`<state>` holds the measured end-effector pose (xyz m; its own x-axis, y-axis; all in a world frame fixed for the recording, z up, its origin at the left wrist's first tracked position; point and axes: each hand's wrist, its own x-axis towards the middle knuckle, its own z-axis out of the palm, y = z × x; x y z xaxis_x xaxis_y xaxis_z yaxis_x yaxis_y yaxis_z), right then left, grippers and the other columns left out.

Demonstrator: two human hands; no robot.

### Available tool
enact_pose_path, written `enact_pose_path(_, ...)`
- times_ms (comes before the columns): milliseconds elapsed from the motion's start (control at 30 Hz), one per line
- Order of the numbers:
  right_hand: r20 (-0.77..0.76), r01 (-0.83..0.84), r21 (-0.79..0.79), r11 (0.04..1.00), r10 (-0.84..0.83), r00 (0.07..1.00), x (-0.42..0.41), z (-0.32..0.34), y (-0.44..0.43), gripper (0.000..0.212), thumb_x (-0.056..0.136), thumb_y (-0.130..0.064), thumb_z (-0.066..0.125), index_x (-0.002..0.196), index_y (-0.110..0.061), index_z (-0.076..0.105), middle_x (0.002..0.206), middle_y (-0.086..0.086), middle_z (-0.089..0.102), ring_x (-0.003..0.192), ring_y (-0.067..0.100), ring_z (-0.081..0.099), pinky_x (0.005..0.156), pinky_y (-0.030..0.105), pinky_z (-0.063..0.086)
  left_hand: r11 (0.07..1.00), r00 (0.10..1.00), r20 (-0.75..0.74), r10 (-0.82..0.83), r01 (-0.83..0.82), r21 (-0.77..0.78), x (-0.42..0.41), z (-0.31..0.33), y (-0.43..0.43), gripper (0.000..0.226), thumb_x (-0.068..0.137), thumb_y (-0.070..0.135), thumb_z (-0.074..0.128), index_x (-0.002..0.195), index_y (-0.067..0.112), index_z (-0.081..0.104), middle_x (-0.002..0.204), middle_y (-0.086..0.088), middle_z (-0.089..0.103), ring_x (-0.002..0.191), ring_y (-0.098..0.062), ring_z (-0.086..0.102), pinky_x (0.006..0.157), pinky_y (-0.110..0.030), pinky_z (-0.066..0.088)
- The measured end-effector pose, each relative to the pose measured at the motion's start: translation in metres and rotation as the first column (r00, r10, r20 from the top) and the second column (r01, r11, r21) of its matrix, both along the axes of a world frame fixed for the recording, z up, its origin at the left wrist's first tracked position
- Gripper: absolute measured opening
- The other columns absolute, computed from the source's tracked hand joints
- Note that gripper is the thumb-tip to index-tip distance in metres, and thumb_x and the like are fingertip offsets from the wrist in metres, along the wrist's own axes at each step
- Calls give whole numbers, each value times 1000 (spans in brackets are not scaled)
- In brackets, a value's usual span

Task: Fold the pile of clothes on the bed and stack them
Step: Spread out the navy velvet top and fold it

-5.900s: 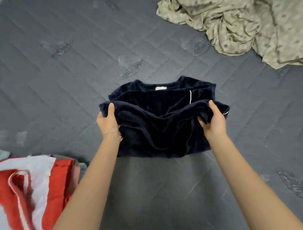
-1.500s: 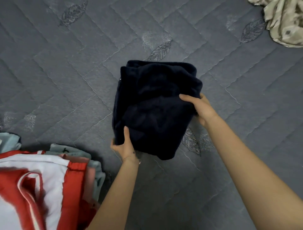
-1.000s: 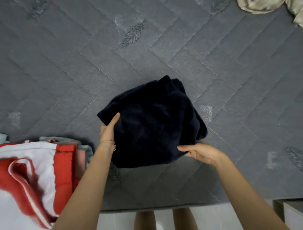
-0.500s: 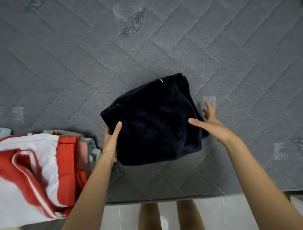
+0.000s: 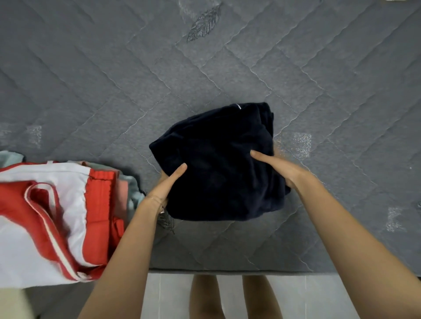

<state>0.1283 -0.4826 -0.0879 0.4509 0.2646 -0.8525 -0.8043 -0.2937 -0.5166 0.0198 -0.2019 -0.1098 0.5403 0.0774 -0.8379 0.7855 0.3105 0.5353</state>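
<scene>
A folded dark navy garment is held between both hands just above the grey quilted bed. My left hand grips its left edge, thumb on top and fingers hidden beneath the cloth. My right hand grips its right edge in the same way, thumb lying across the top. A stack of folded clothes lies at the left, topped by a red and white piece, with pale green and pink layers showing at its right side.
The bed's front edge runs across the bottom, with pale floor tiles and my legs below it. A small corner of patterned beige cloth shows at the top right.
The navy garment went from half folded to a compact bundle and was lifted nearer the bed's front edge. In the last half second my right hand closed onto its right edge.
</scene>
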Motion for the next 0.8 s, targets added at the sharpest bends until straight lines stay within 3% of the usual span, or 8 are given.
enact_pose_path(167,-85,65,123,990,-55,995,-11,19,-2,53,82,-35,70,131,-23,52,117,1,69,105,18,68,82,31,56,994,999,45,-11,6,114,-9,18,-9,95,54,62,80,136,29,46,127,9,58,118,-14,55,107,-40,40)
enact_pose_path(233,-61,87,131,987,-80,995,-16,34,-1,43,85,-32,68,126,-22,57,113,2,71,101,19,69,76,29,57,992,997,78,17,-26,121,-15,29,-14,81,59,59,79,129,33,49,126,10,59,117,-13,55,107,-40,40)
enact_pose_path(367,27,127,111,986,-131,991,-21,66,-5,49,80,-31,72,125,-20,59,112,2,71,102,20,69,90,36,52,986,988,140,63,-84,146,-21,60,-25,84,59,58,78,133,31,47,122,14,59,115,-8,54,101,-29,42)
enact_pose_path(467,93,181,93,979,-189,978,-28,102,-7,60,69,-38,80,123,-23,61,112,1,71,103,23,68,95,40,50,978,975,203,92,-127,165,-23,95,-28,58,75,42,72,128,31,49,111,21,59,101,5,55,80,-11,43)
enact_pose_path(533,143,187,92,978,-199,969,-35,134,-8,60,65,-42,82,119,-26,62,110,-2,72,100,21,69,92,38,51,976,970,224,93,-133,170,-27,126,-29,48,80,36,72,123,30,53,111,17,63,102,0,59,83,-15,46)
enact_pose_path(633,200,191,97,977,-207,958,-50,191,-4,39,73,-37,77,108,-30,63,97,-10,74,89,13,71,76,28,55,975,964,240,117,-157,159,-36,182,-25,45,79,32,75,120,25,59,115,7,67,108,-12,62,95,-29,48)
enact_pose_path(700,210,195,108,975,-214,954,-65,228,2,31,81,-33,73,109,-27,63,95,-9,75,86,11,71,66,23,55,977,959,251,134,-171,131,-47,217,-19,38,79,30,75,115,26,62,111,5,70,104,-14,65,94,-33,51)
enact_pose_path(800,226,201,119,972,-224,948,-86,276,18,42,81,-33,74,119,-21,62,107,-3,73,94,14,71,74,27,54,982,952,284,117,-155,112,-65,265,-5,41,79,32,75,118,29,61,107,9,71,98,-11,68,81,-28,55)
